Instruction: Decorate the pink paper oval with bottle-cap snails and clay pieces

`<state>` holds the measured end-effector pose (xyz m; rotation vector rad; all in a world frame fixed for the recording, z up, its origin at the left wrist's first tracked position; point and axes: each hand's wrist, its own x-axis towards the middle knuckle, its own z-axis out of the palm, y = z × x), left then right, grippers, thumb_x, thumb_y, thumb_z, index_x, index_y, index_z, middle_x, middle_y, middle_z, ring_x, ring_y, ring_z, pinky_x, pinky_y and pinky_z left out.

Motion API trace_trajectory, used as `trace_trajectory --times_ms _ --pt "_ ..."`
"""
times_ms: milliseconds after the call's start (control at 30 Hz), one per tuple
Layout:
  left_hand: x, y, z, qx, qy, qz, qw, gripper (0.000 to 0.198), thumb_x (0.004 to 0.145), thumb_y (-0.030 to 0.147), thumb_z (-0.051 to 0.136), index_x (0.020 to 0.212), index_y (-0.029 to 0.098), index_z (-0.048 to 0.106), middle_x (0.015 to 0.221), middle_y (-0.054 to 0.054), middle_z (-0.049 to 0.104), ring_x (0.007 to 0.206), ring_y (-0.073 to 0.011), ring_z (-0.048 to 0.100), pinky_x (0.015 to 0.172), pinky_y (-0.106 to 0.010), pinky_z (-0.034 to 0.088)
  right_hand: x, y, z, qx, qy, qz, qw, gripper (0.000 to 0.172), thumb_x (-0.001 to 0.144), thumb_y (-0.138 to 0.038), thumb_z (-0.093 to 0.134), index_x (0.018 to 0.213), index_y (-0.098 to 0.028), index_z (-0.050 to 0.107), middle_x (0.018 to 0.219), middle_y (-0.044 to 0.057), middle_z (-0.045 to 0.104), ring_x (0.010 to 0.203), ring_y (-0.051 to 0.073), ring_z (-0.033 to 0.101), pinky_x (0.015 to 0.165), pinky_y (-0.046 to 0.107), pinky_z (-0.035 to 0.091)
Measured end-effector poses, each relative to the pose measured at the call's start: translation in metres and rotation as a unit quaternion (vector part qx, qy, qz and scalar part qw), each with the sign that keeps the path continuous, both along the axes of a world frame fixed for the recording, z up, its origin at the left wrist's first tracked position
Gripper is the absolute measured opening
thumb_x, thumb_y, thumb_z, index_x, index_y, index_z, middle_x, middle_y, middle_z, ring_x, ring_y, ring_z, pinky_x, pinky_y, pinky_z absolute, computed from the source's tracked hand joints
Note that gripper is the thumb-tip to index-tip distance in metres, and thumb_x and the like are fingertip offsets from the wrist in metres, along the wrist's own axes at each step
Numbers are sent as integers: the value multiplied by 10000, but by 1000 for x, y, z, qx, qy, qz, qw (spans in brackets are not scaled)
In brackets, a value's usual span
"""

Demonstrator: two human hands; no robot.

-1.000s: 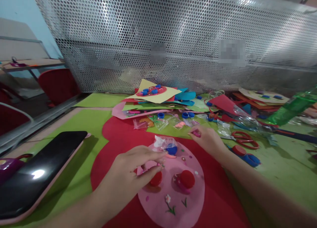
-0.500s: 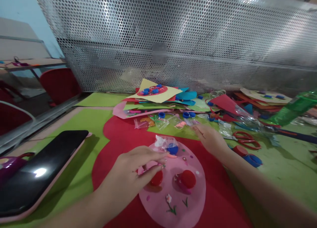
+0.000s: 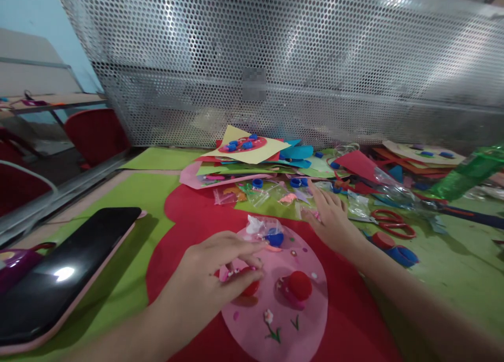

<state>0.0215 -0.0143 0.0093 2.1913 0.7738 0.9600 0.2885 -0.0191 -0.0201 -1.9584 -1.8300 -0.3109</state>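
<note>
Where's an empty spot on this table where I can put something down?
Bare green mat lies between the black phone in its pink case and the red paper sheet. More green is free at the front right, below the red-handled scissors. Crowded: the back strip of coloured paper stacks and small plastic bags.

Pink disc [image 3: 311, 320] with red cap [image 3: 300, 284], pink scrap [image 3: 225, 273], red sheet [image 3: 185, 231], green mat [image 3: 118, 278], black phone [image 3: 71, 267], hole-dotted silver screen [image 3: 275, 36]
</note>
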Motion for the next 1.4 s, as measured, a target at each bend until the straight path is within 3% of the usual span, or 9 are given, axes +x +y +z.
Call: trace_trajectory --times_ms 133,233,433,600,867,967,1067,1167,1400 --pt "0 -2 2 71 31 5 997 279 808 182 569 1056 297 624 971 47 699 883 -113 647 809 -176 512 -15 -12 18 46 46 81 995 333 855 -283 405 1162 -201 506 1190 123 566 1106 276 491 906 481 353" --pt "-3 -3 5 175 53 7 983 291 848 159 495 1099 280 578 1141 37 635 1012 -120 608 872 -185 485 -35 -26 35 11 161 159 974 200 829 -275 468 962 -221 607 985 77 660 864 207 612 804 387 453" --pt "-8 -10 4 367 94 -80 922 403 926 115 338 1316 218 353 1144 2 634 1256 -117 381 1085 -316 264 -72 -57 48 -139 366 319 863 125 808 -301 567 763 -225 657 736 7 669 723 133 622 666 228 498" --pt "-4 -19 -2 354 45 -102 928 420 972 133 206 1383 220 202 1048 59 675 1319 -85 236 1117 -363 147 -83 -63 36 -176 442 339 812 140 780 -278 604 686 -199 671 712 8 667 657 104 612 632 187 485" --pt "-8 -13 -2 378 87 -101 916 437 954 94 213 1385 162 195 1117 22 645 1312 -124 268 1098 -371 203 -86 -60 33 -140 460 316 818 75 766 -266 623 718 -233 671 683 -8 682 650 122 624 624 223 487" --pt "-10 -6 -2 411 117 -113 897 431 913 86 358 1338 127 295 1170 -4 614 1296 -139 312 1110 -360 191 -78 -59 40 -91 404 301 859 63 764 -217 609 731 -222 663 714 1 685 661 121 624 629 214 481" --pt "-10 -1 0 435 137 -52 889 394 854 140 528 1234 116 429 1183 -53 605 1232 -158 425 1101 -350 216 -62 -59 52 -65 296 263 916 56 764 -221 605 710 -220 622 692 -14 655 629 107 594 600 202 454" --pt "-5 2 3 441 129 12 888 317 848 196 564 1151 119 510 1136 -76 636 1105 -146 551 1062 -304 287 -43 -60 62 -185 128 246 943 164 774 -227 564 617 -203 526 585 -36 563 531 91 494 504 207 367" --pt "0 6 0 450 121 13 885 242 886 172 492 1116 109 533 1121 -99 641 1023 -147 596 975 -316 373 -23 -61 58 -414 -2 204 887 93 713 -212 543 626 -184 559 681 0 598 615 131 530 510 230 292"
